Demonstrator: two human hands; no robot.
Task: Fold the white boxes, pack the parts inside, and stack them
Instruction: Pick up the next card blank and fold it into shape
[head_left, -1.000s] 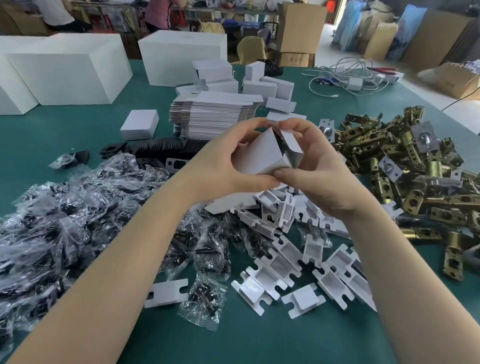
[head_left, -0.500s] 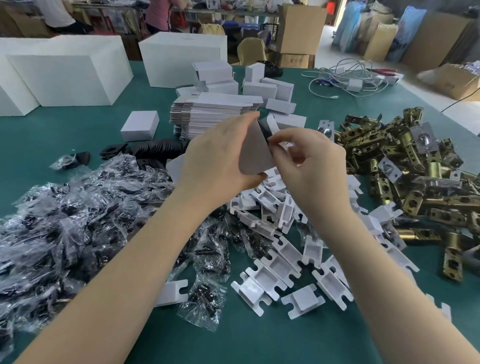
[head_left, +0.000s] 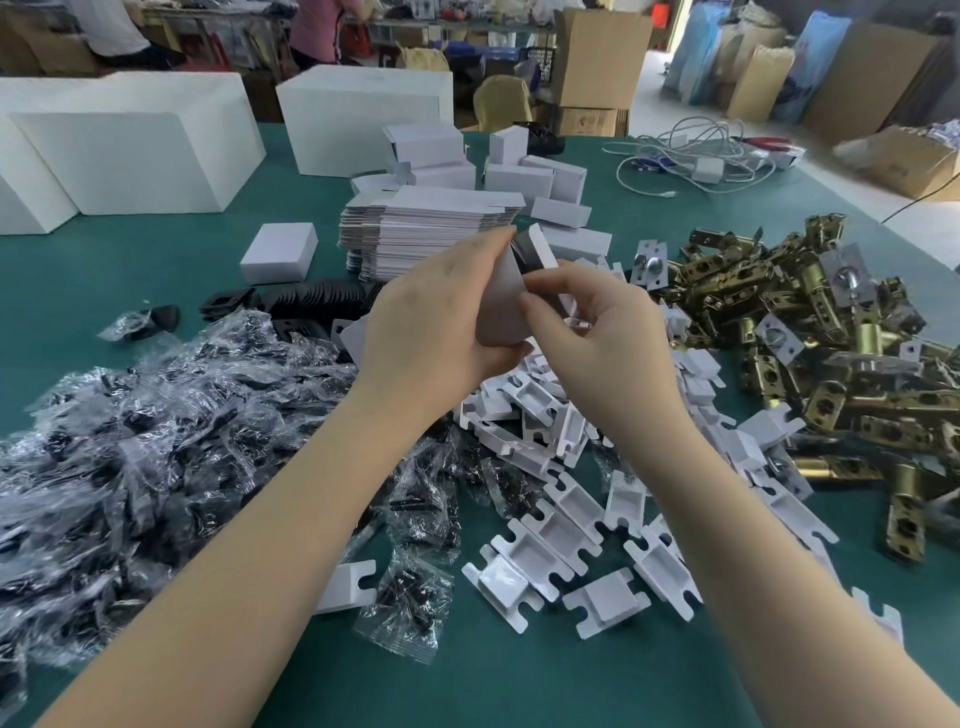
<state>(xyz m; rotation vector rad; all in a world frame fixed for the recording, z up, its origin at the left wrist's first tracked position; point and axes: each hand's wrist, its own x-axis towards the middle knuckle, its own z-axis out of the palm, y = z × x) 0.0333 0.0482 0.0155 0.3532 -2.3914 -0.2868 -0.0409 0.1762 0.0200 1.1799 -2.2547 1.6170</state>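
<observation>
Folding a white box above the tabletop

Head view: holding the box (head_left: 501, 306) in the air over the green tabletop (head_left: 156, 270), the left hand (head_left: 431, 327) grips it from the left side, fingers curled around its wall, thumb under it. The right hand (head_left: 587, 332) is just beside, and its fingertips pinch the right edge of the box near the open top, where a dark inside shows. The two hands are close together, both clamped on the same box.

Under the hands lies a heap of white inserts (head_left: 561, 525). To the left is a big pile of small clear bags (head_left: 130, 447) with dark parts inside. To the right is a pile of brass latches (head_left: 831, 338). Behind the hands stands a stack of flat boxes (head_left: 415, 228), not yet folded, and a row of black plates (head_left: 306, 299) lies near it. One folded box (head_left: 278, 252) stands alone on the left of the stack, and more folded boxes (head_left: 519, 171) stand behind it. Large white blocks (head_left: 135, 150) are at the far left edge, and a white cable (head_left: 691, 156) lies at the far right.
</observation>
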